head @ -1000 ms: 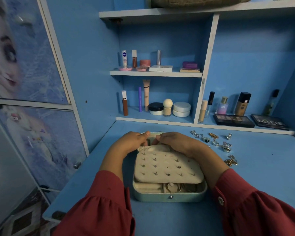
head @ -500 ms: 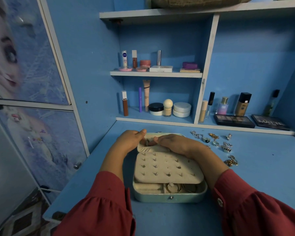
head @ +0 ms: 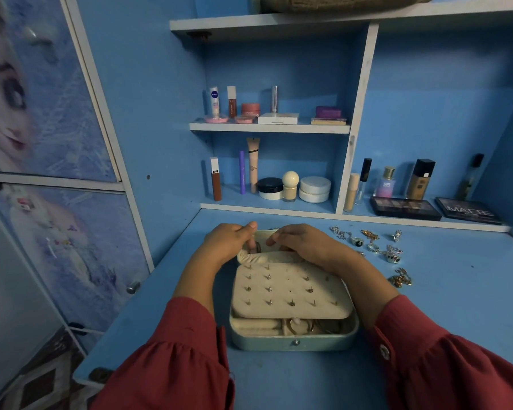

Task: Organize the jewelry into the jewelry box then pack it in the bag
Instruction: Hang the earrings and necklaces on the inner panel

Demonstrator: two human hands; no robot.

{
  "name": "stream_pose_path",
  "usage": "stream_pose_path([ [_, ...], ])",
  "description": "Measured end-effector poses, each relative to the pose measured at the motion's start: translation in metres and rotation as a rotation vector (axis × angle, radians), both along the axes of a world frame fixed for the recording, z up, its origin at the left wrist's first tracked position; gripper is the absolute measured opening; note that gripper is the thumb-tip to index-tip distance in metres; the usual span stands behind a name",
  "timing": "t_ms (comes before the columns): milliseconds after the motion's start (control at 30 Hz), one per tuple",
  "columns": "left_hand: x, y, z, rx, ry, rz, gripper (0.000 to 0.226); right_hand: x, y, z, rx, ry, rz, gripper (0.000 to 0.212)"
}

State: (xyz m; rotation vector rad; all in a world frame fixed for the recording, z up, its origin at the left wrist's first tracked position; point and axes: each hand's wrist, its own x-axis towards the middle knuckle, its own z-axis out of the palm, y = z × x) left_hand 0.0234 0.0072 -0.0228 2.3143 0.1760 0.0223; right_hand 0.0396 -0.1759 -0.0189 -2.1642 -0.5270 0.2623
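Both hands work at the jewelry box's (head: 293,340) far edge — left hand (head: 225,242) pinching a ring (head: 257,247), right hand (head: 304,242) curled over the pouch; seat it gently, stud panel (head: 290,291) undisturbed.

Hands (head: 279,244) apart, ring (head: 257,247) perhaps uncovered.

Bench (head: 427,335): plain sky blue, same blue on wall and shelf backs. Shelf edges (head: 270,127): pale grey-white. Jewelry box (head: 293,343): pale mint-green shell, cream lining. Earring panel (head: 290,288): cream, dotted with rows of small metal studs. Loose jewelry (head: 376,250): silver and gold pieces mixed. Sleeves (head: 172,371): dark red. Cabinet door (head: 42,113): icy blue-white cartoon print.
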Motion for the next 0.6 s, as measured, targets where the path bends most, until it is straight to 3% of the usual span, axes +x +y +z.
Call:
stream_pose_path([
  [133, 0.003, -0.003, -0.003, -0.027, -0.153, 0.070, 0.044, -0.002, -0.005, 0.002, 0.070, -0.045, -0.023, 0.021],
  [233, 0.004, -0.009, -0.004, -0.191, -0.305, 0.138, 0.033, 0.000, -0.009, 0.005, 0.108, -0.069, -0.096, 0.020],
  [400, 0.001, -0.022, -0.001, -0.369, -0.399, 0.061, 0.008, 0.013, -0.030, 0.001, 0.169, -0.161, -0.395, 0.015],
  [500, 0.002, -0.024, -0.002, -0.417, -0.379, 0.024, 0.009, 0.021, -0.050, -0.008, -0.313, -0.366, -0.665, 0.022],
  [600, 0.003, -0.023, -0.002, -0.455, -0.359, 0.024, 0.010, 0.026, -0.062, -0.009, -0.609, -0.356, -0.768, 0.026],
])
